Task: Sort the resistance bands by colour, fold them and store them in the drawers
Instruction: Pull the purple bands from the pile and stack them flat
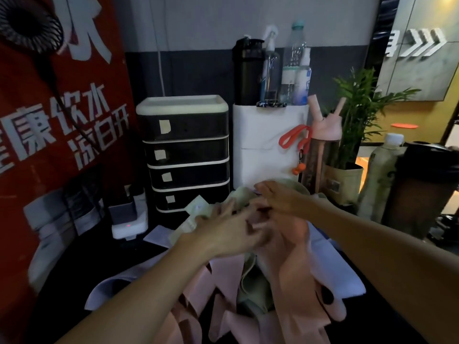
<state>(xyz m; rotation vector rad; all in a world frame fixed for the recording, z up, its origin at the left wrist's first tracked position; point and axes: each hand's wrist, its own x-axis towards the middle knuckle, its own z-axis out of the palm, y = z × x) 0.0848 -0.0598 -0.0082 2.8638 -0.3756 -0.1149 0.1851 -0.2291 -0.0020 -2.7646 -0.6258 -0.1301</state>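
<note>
Fingers, left hand: spread and bent over the pile. Motion blur hides whether they pinch anything.
Fingers, right hand: straight and close together, pointing left, with the thumb hidden.
Task thing: long flat salmon-pink elastic resistance band, hanging from between the hands onto the heap.
Heap: pale green flat bands and lilac-white flat bands, tangled with the pink on the dark tabletop.
Step, as judged: pulling one pink band clear. Lift it straight up, let the others drop off, then match its ends before folding.
Edges: black four-drawer plastic unit with white trim, all drawers closed, just behind the heap.
Room: potted green plant and bottles crowd the right, while the near side is freer.
</note>
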